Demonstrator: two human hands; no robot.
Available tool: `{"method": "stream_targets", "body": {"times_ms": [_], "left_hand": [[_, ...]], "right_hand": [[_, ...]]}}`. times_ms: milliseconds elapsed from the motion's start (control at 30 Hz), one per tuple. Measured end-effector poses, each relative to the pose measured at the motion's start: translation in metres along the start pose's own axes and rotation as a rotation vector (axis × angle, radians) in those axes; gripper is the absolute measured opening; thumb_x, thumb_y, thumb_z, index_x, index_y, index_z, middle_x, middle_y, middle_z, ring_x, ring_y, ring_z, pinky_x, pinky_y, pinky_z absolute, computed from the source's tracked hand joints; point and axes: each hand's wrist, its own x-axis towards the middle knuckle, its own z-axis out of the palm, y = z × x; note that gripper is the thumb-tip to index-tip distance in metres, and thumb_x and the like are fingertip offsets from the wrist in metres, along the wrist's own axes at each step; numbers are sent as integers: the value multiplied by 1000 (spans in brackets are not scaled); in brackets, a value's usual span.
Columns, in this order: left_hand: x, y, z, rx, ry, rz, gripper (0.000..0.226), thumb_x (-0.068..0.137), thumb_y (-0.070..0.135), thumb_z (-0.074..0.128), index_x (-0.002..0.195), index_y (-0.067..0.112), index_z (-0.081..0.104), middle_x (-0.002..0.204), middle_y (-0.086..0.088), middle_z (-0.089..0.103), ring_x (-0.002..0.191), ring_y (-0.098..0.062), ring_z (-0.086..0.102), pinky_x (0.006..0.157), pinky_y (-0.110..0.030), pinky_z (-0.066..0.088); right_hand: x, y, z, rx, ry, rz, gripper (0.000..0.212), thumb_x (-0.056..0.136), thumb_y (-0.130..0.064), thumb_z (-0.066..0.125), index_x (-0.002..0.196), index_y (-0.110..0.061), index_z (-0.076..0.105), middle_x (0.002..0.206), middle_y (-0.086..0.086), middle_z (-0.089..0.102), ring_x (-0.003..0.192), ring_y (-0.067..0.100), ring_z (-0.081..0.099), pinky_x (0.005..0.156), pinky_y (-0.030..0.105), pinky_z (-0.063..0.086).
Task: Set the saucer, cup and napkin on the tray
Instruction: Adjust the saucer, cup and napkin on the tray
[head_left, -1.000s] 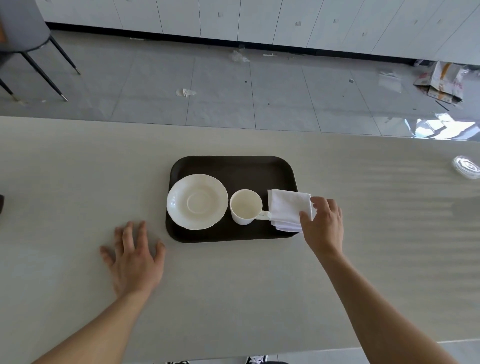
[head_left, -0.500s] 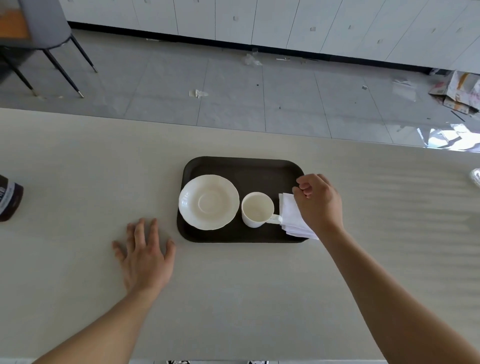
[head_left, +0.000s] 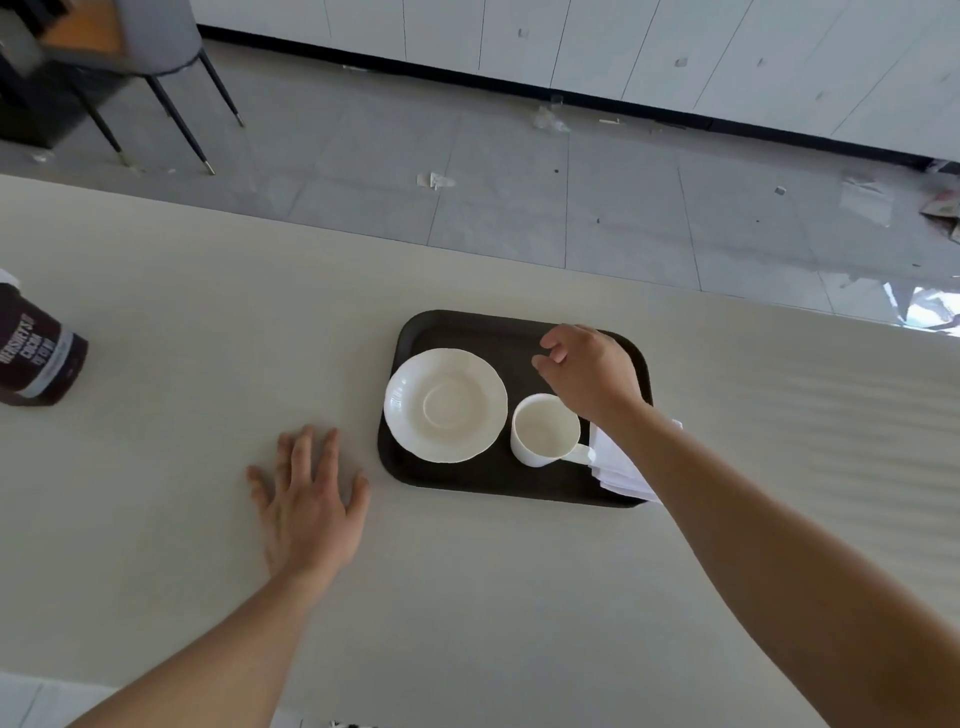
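A dark brown tray (head_left: 467, 330) lies on the pale table. On its left part sits a white saucer (head_left: 445, 405). To the right of the saucer stands an empty white cup (head_left: 545, 430), handle pointing right. A folded white napkin (head_left: 615, 465) lies at the tray's right edge, partly hidden under my right forearm. My right hand (head_left: 589, 371) hovers over the tray behind the cup, fingers loosely curled, holding nothing. My left hand (head_left: 309, 501) rests flat on the table left of the tray, fingers spread.
A brown cocoa container (head_left: 34, 353) stands at the table's left edge. Beyond the table's far edge is a grey tiled floor with scraps of litter, and a chair (head_left: 156, 62) stands at the back left.
My right hand has left the napkin and moved up and left over the tray, behind the cup. The view has shifted, bringing the cocoa container further into sight. My left hand stays flat.
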Motion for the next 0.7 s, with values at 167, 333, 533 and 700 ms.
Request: {"method": "stream_targets", "body": {"times_ms": [167,333,533,700], "left_hand": [[1,0,0,-1,-7,3,67,88,51,41,148,23,36,158,-5,29,150,-27,15,119,-58,6],[0,2,-3,-6,2,3,69,85,52,36,147,23,38,158,-5,30,150,-27,16,120,-56,3],[-1,4,-6,-19,-2,-7,68,86,52,36,147,23,38,159,-5,29,150,-26,16,120,-55,3],[0,4,-6,-5,2,-5,67,87,52,34,148,24,38,159,-4,29,150,-26,17,121,-55,3]], "right_hand": [[24,-11,10,-31,-217,44,29,95,-38,59,115,-19,71,106,2,75,99,27,66,86,40,56],[40,-22,19,-67,-420,32,25,95,-34,61,103,-15,75,98,5,76,95,27,68,87,43,57],[44,-28,30,49,-524,70,23,93,-22,65,99,-2,75,87,17,78,78,31,75,84,44,60],[47,-23,41,122,-524,102,9,90,-13,71,95,-6,73,78,15,78,70,27,77,84,45,62]]}}
